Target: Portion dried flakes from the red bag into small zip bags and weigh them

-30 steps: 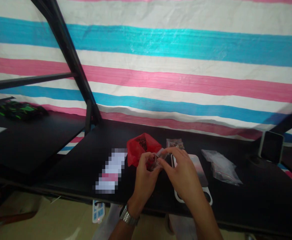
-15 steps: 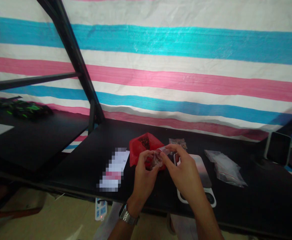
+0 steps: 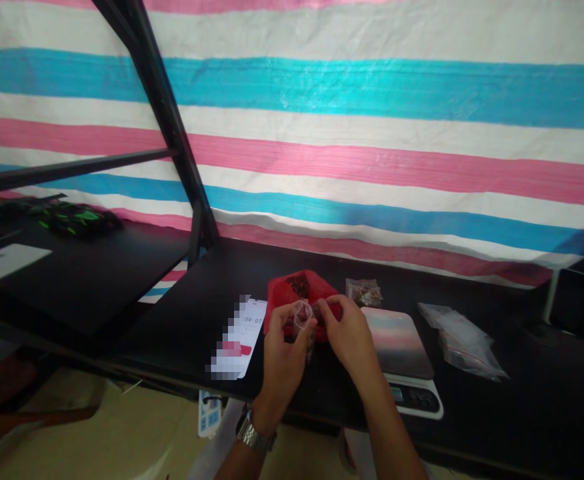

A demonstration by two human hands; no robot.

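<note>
With the view angled down at the black tabletop (image 3: 172,333), nearest first: the left hand (image 3: 285,363), low and centre of the frame, wears a link-bracelet metal wristwatch (image 3: 256,433) with a brushed, segmented band. Its thumb and forefinger pinch a small clear plastic piece (image 3: 302,315), thin, glossy and ring-like at its open end; this is the handled item, held just above the red plastic bag (image 3: 297,287). The right hand (image 3: 349,340) sits just beside it, its fingers (image 3: 329,310) curled and close together at the bag's crumpled edge. Whether they touch the clear piece cannot be told (the knuckles hide the contact). A thin dark strip (image 3: 311,348) hangs below the hands; its material is unclear.

The bag is thin, creased film with dark matter showing at its top. To its left lies a white panel (image 3: 237,340), mostly pixelated, with "04:07" legible. Right of the hands stands a digital kitchen scale (image 3: 405,353), its platform shaded pink to grey, its white base carrying a small lit display (image 3: 397,395); no reading is legible. Behind it lies a small clear packet of brown bits (image 3: 363,292). Further right rests a clear zip bag (image 3: 465,347) with a red seal line. Upper left, a black-and-green item (image 3: 67,217) sits on a second dark surface, beneath black metal struts (image 3: 162,100) and a pink, white and blue striped tarpaulin (image 3: 322,100).
</note>
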